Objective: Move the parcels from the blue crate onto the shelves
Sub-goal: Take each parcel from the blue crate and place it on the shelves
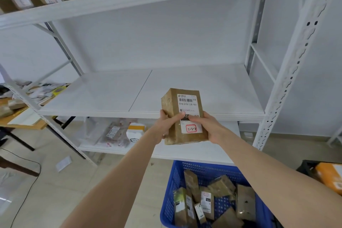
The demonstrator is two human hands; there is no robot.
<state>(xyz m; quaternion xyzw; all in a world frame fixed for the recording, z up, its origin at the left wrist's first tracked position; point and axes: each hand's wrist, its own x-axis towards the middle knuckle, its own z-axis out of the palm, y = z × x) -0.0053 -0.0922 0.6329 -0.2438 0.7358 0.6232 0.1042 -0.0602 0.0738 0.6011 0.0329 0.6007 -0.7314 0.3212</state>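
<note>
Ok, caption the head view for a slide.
Both hands hold a labelled parcel before the bare shelf, above the blue crate.

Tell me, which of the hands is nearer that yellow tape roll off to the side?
Left. The left hand grips the parcel on the side facing the yellow tape roll; the right hand grips its far side.

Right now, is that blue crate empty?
No. The blue crate holds several brown parcels, while both hands hold another parcel above it.

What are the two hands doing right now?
Left hand: closed on the left side of the brown parcel.
Right hand: closed on the same parcel's right side.
</note>
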